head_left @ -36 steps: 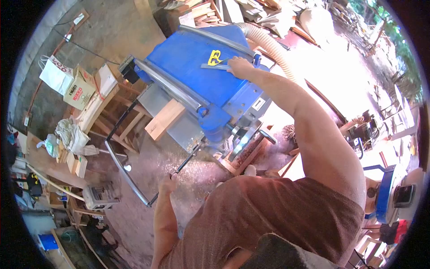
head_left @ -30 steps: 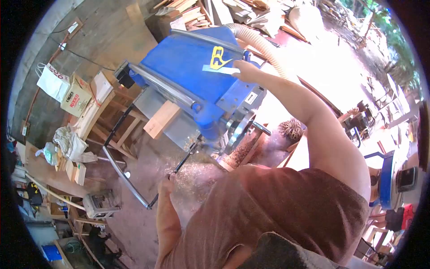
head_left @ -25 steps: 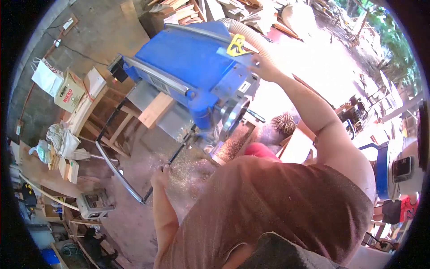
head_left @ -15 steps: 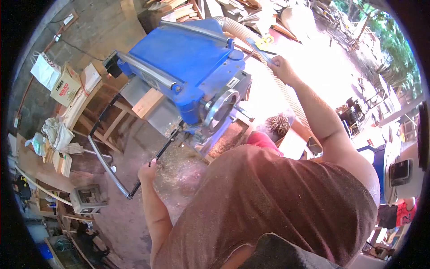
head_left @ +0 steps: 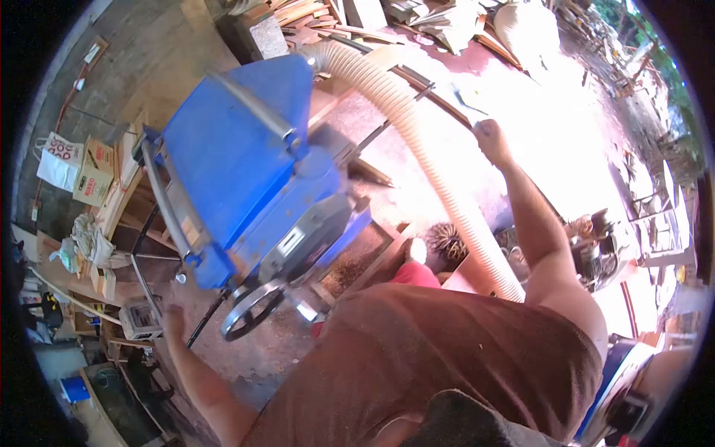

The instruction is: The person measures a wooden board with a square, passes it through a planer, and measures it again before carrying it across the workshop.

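A blue thickness planer (head_left: 231, 149) fills the left middle, with metal rollers on top and a handwheel (head_left: 253, 309) at its near side. My left hand (head_left: 174, 320), smeared by motion, is beside the dark frame bar (head_left: 207, 319) low on the machine's left. Whether its fingers touch the bar cannot be made out. On the other side, my right hand (head_left: 491, 145) is closed at the end of my stretched arm. A pale, washed-out tool (head_left: 469, 98) shows just beyond it, blue and yellow in the earlier frame. Glare hides its outline.
A ribbed dust hose (head_left: 417, 138) runs from the planer down to the right. Wood scraps (head_left: 305, 15) are piled at the back. A carton (head_left: 94, 171) and a bundle of cloth (head_left: 88, 237) are at the left. Wood shavings (head_left: 354, 264) lie beneath the machine.
The view has swung, so the planer appears closer and more tilted. My left hand has moved left and down, off the bar spot it was gripping. My right hand has shifted right and slightly down.
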`<action>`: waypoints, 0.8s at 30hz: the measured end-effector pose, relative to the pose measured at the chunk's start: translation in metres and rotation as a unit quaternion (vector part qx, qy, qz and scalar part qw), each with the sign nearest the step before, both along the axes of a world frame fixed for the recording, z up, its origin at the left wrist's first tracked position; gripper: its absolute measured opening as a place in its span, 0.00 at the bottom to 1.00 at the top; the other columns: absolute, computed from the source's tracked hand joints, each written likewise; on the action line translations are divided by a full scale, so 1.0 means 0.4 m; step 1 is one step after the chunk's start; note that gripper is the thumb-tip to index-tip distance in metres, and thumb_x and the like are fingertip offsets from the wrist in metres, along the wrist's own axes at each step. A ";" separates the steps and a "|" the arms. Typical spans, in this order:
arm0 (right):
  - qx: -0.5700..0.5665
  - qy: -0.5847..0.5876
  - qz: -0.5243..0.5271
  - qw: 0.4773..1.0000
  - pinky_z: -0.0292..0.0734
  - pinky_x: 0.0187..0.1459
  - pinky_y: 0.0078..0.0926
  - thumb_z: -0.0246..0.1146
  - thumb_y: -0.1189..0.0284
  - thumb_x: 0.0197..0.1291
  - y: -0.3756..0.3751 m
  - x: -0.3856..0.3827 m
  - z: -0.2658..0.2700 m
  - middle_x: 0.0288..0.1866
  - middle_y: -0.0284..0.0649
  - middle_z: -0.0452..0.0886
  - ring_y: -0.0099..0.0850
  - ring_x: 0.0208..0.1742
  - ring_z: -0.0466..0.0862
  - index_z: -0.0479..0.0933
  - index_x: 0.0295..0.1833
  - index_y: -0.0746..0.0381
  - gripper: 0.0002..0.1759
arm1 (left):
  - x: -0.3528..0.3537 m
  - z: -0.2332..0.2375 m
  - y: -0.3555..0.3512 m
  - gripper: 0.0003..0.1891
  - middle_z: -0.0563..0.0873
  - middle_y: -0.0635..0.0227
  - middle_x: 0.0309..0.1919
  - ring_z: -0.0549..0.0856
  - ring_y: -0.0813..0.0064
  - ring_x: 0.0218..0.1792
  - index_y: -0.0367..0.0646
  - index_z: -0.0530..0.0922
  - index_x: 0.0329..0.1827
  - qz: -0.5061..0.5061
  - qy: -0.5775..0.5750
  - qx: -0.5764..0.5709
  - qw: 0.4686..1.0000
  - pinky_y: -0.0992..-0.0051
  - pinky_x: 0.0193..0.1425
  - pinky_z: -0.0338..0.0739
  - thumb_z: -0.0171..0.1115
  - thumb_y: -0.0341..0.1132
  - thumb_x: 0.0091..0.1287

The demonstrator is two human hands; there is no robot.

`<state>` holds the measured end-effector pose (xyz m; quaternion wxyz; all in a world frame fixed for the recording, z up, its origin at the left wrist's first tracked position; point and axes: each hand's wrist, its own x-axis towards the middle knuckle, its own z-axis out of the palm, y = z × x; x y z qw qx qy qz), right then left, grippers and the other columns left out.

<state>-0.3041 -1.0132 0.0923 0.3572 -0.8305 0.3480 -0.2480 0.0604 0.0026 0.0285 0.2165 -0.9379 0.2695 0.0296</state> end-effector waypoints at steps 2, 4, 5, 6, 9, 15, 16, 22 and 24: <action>0.045 -0.005 0.023 0.999 0.74 0.27 0.29 0.63 0.65 0.64 -0.089 -0.028 -0.065 0.27 0.39 0.77 0.25 0.24 0.76 0.72 0.45 0.68 0.16 | -0.154 0.362 -0.400 0.22 0.86 0.48 0.47 0.84 0.52 0.50 0.35 0.78 0.58 0.272 -0.002 -0.292 0.917 0.60 0.53 0.76 0.55 0.45 0.72; 0.101 -0.017 0.023 0.994 0.73 0.25 0.26 0.63 0.66 0.64 -0.149 -0.031 -0.113 0.26 0.38 0.76 0.24 0.23 0.75 0.71 0.45 0.67 0.15 | -0.161 0.500 -0.535 0.24 0.86 0.50 0.48 0.84 0.56 0.52 0.35 0.77 0.60 0.198 -0.021 -0.263 0.944 0.62 0.56 0.75 0.54 0.47 0.73; 0.133 -0.029 0.009 0.991 0.72 0.23 0.25 0.63 0.67 0.64 -0.154 -0.030 -0.127 0.25 0.38 0.75 0.24 0.23 0.75 0.70 0.45 0.67 0.15 | -0.185 0.560 -0.620 0.25 0.83 0.49 0.52 0.81 0.53 0.55 0.35 0.76 0.60 0.199 -0.003 -0.304 0.932 0.61 0.58 0.73 0.52 0.48 0.74; 0.152 -0.041 0.013 0.987 0.71 0.23 0.24 0.63 0.67 0.64 -0.171 -0.023 -0.150 0.24 0.37 0.75 0.24 0.21 0.74 0.70 0.45 0.68 0.15 | -0.200 0.600 -0.697 0.25 0.81 0.49 0.57 0.79 0.50 0.59 0.34 0.76 0.60 0.199 0.014 -0.345 0.917 0.60 0.61 0.72 0.50 0.49 0.75; 0.186 -0.039 0.019 0.982 0.71 0.22 0.24 0.63 0.67 0.64 -0.195 -0.011 -0.170 0.24 0.37 0.75 0.23 0.21 0.74 0.70 0.45 0.68 0.15 | -0.155 0.617 -0.807 0.22 0.80 0.55 0.58 0.78 0.58 0.61 0.38 0.76 0.61 0.136 0.013 -0.379 0.915 0.64 0.63 0.71 0.54 0.45 0.73; 0.220 -0.062 -0.021 0.973 0.69 0.21 0.23 0.65 0.66 0.64 -0.245 -0.035 -0.211 0.25 0.36 0.74 0.22 0.20 0.72 0.72 0.43 0.68 0.15 | -0.125 0.622 -1.177 0.21 0.77 0.55 0.62 0.75 0.57 0.64 0.40 0.77 0.60 0.046 0.058 -0.364 0.929 0.66 0.68 0.68 0.61 0.42 0.69; 0.225 -0.059 -0.035 0.972 0.68 0.21 0.24 0.65 0.65 0.64 -0.249 -0.040 -0.201 0.25 0.35 0.74 0.22 0.20 0.72 0.72 0.43 0.67 0.16 | -0.112 0.616 -1.224 0.21 0.76 0.55 0.63 0.74 0.56 0.65 0.40 0.78 0.60 0.023 0.068 -0.373 0.925 0.66 0.68 0.68 0.62 0.42 0.68; 0.307 -0.091 -0.082 0.944 0.51 0.14 0.18 0.57 0.51 0.70 -0.238 -0.078 -0.136 0.18 0.22 0.61 0.14 0.13 0.59 0.68 0.36 0.57 0.20 | -0.036 0.573 -1.466 0.22 0.69 0.51 0.69 0.68 0.53 0.70 0.47 0.79 0.60 -0.113 0.081 -0.332 0.933 0.61 0.72 0.64 0.64 0.46 0.66; 0.326 -0.094 -0.101 0.935 0.50 0.14 0.17 0.55 0.50 0.70 -0.215 -0.080 -0.105 0.18 0.22 0.61 0.14 0.13 0.59 0.69 0.37 0.56 0.20 | 0.016 0.534 -1.542 0.24 0.69 0.50 0.69 0.67 0.50 0.70 0.46 0.78 0.60 -0.162 0.061 -0.299 0.938 0.59 0.72 0.63 0.65 0.48 0.65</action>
